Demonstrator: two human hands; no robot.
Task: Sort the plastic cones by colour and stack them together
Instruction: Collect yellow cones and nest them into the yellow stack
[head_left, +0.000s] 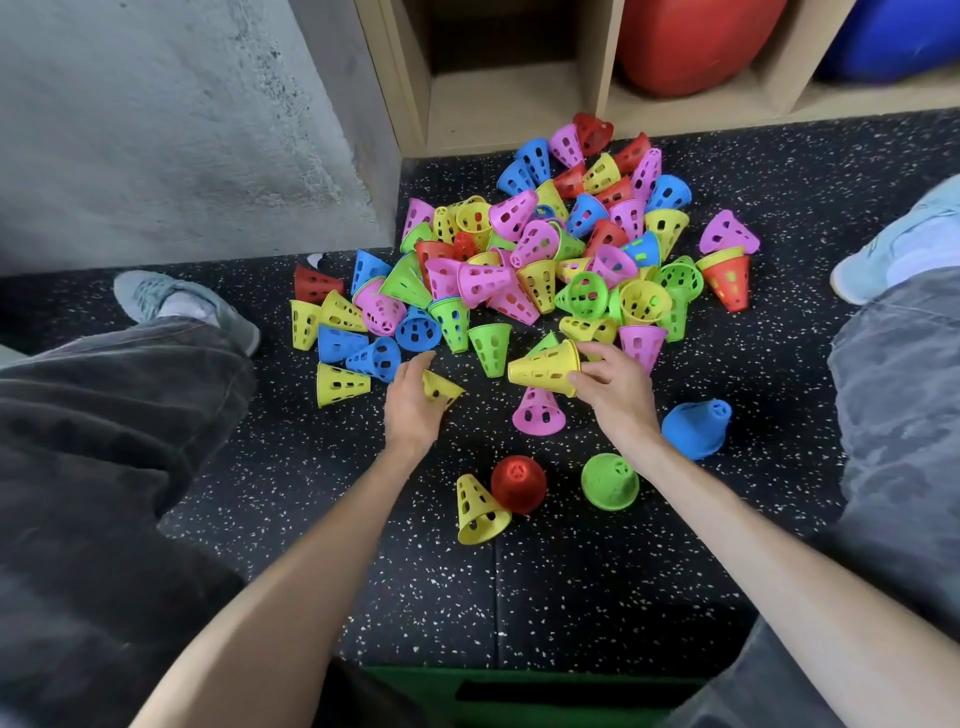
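A big pile of perforated plastic cones (540, 249) in yellow, pink, green, blue and red lies on the speckled black floor. My left hand (413, 402) holds a small yellow cone (440, 387) in its curled fingers. My right hand (613, 384) grips the wide end of a yellow cone stack (545, 366) lying on its side, tip pointing left. Close to me stand separate cones: a pink cone (537, 413), a blue cone (698, 427), a green cone (609, 480), a red cone (518, 483) and a tipped yellow cone (478, 512).
My legs in dark trousers and grey shoes (176, 301) flank the pile left and right. A wooden shelf unit (519, 104) with a red ball (696, 41) and a blue ball stands behind it. A concrete wall is at the left. A green box edge (519, 691) sits at the bottom.
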